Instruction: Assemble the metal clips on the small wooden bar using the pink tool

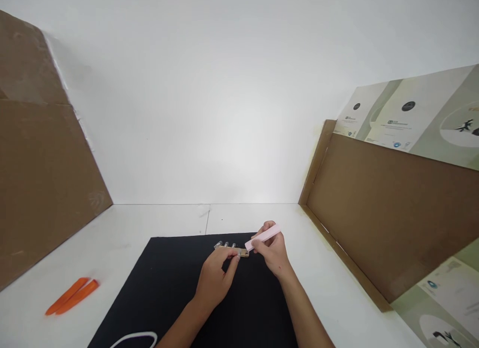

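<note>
My right hand [276,252] is closed round a pale pink nail buffer [263,237], a slim straight bar tilted down to the left. Its lower end is at the right end of a small tan strip [244,252]. My left hand [216,277] pinches this strip between thumb and fingertips, which cover part of it. Several clear nail tips [226,244] stick up along the strip's far side. Whether the buffer touches a nail tip is too small to tell.
A black mat [164,278] lies under both hands on the white table [123,233]. Two long orange pieces [73,295] lie left of the mat. A white cable [138,334] loops at the front edge. Cardboard panels [45,163] stand left and right [389,203].
</note>
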`<state>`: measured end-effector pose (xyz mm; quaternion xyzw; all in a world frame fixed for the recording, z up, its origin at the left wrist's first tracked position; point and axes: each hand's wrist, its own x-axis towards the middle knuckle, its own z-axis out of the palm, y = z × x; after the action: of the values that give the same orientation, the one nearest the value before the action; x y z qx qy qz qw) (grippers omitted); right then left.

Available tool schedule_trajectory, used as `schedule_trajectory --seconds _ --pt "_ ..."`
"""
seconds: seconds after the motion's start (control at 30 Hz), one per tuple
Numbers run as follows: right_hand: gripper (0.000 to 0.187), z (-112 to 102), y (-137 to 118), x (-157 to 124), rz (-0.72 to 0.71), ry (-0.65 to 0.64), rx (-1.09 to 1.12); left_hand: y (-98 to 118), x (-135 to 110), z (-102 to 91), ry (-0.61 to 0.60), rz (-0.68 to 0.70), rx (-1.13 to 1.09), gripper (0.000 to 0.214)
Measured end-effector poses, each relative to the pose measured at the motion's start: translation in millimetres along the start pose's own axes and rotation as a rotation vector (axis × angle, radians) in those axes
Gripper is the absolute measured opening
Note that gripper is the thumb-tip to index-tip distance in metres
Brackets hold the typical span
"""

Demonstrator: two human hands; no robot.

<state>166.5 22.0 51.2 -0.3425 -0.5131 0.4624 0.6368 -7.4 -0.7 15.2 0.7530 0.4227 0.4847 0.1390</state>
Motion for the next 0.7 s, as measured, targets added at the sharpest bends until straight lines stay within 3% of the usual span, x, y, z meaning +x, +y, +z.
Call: schedule_trajectory --seconds 0.2,0.33,0.5,0.7 --pt "0.04 5.7 -8.0 -3.8 0.013 -0.113 0.056 0.1 -0.4 0.2 -0.026 -0.002 -0.01 0.015" --pt "0.039 7.7 -2.3 -3.0 0.007 -0.061 0.035 -1.0 -0.6 0.2 -0.017 0.007 -0.006 0.015" --pt "0.034 3.7 8.4 -1.1 -0.055 0.039 -0.161 -0.1 -0.1 -0.9 0.0 0.008 0.009 0.015" --pt "0.035 1.8 0.9 -2.1 0.004 -0.066 -0.077 1.4 1.2 -1.2 0.004 0.009 -0.002 0.016"
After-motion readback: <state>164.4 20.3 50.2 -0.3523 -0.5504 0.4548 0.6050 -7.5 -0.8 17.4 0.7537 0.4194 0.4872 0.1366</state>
